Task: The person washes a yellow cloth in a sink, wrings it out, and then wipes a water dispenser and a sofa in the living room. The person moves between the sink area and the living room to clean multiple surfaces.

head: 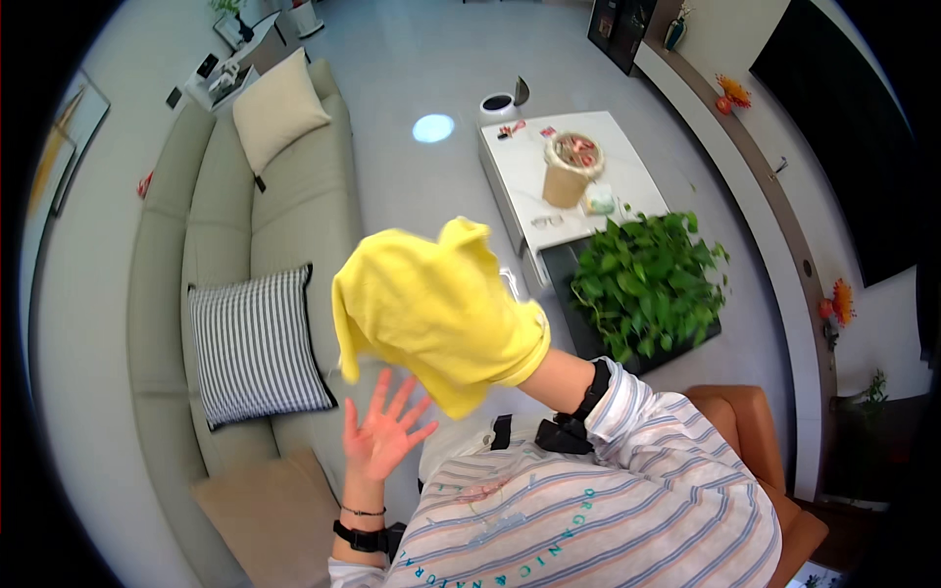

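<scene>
A yellow cloth garment (426,309) is drawn over my right hand and wrist, hiding the fingers and hanging loosely at the left. Since the cloth covers my right hand (470,316), its grip cannot be seen. Below the cloth's lower left edge, my left hand (386,434) is raised with the palm showing and fingers spread, holding nothing. Both wrists wear black straps.
To the left stands a long grey-green sofa (301,213) with a striped cushion (257,345), a cream cushion (279,110) and a brown cushion (272,507). On the right are a white coffee table (625,162), a leafy potted plant (639,279) and a brown chair (757,441).
</scene>
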Available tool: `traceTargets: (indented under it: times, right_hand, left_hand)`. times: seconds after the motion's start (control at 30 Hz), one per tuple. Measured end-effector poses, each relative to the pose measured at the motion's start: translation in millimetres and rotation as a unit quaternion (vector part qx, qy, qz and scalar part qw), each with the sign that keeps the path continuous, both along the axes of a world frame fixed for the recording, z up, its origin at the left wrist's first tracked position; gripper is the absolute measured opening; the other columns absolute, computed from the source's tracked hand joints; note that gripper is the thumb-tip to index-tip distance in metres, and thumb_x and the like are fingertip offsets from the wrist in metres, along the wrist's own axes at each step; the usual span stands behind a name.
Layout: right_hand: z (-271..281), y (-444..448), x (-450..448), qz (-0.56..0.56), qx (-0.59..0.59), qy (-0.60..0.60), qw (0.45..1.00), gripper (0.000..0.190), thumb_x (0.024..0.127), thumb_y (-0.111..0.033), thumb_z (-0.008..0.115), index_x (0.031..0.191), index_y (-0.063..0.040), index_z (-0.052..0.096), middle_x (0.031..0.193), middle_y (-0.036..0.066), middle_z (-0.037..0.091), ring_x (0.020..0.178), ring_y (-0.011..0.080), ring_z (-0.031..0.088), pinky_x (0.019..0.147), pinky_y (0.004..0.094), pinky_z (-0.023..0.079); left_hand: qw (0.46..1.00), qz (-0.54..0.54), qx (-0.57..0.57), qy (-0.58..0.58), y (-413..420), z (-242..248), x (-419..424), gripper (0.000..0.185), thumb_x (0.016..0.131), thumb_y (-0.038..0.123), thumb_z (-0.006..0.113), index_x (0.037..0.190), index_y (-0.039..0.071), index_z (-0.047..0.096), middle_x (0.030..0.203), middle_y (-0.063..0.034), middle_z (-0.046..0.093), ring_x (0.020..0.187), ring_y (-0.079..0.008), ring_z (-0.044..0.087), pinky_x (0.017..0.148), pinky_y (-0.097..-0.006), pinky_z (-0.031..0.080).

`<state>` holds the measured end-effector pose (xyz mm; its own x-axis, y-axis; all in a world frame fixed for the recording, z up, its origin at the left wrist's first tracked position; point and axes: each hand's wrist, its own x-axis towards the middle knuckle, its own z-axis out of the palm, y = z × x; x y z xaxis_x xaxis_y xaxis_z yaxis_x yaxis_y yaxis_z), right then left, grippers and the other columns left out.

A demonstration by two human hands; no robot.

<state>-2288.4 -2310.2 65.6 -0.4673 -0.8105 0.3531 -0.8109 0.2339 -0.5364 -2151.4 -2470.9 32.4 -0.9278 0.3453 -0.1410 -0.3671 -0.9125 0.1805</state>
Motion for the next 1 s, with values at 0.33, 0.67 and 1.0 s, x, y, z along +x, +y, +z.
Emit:
traceTargets:
  times: [0.33,0.67,1.0]
  right_hand:
    - [13,-110,-342,0.056,-0.035,-0.252,0.965,0.07,0.096,-0.053,0.042,0.151,-0.012,0.026,0.155,0.018,0.025,0.142,0.0358,0.027,0.115,0.05,0.021]
    - [-45,-144,-684,0.236,-0.314,-0.788,0.474,0.067,0.1,-0.015,0.048,0.154,-0.027,0.009,0.159,0.003,0.018,0.134,0.0238,0.041,0.105,0.048,0.039]
    - [-4,-359,-997,0.37,0.018,-0.819,0.438,0.066,0.101,-0.04,0.044,0.155,-0.017,0.013,0.156,0.009,0.025,0.133,0.0274,0.041,0.106,0.0463,0.038]
  left_hand:
    - [0.972,-0.122,-0.075,0.188,-79,5,-404,0.06,0.099,0.041,0.042,0.149,0.013,0.028,0.15,-0.0109,0.035,0.138,-0.0295,0.032,0.111,-0.0486,0.026]
    - [0.823,-0.059,-0.513,0.237,-129,-98,-761,0.049,0.1,0.027,0.043,0.146,0.011,0.033,0.144,-0.009,0.041,0.133,-0.0224,0.04,0.107,-0.0364,0.036]
    - [0.962,0.135,-0.037,0.236,-310,-56,-1002,0.045,0.097,0.017,0.049,0.14,0.007,0.04,0.136,-0.0109,0.047,0.126,-0.0251,0.046,0.102,-0.0358,0.042]
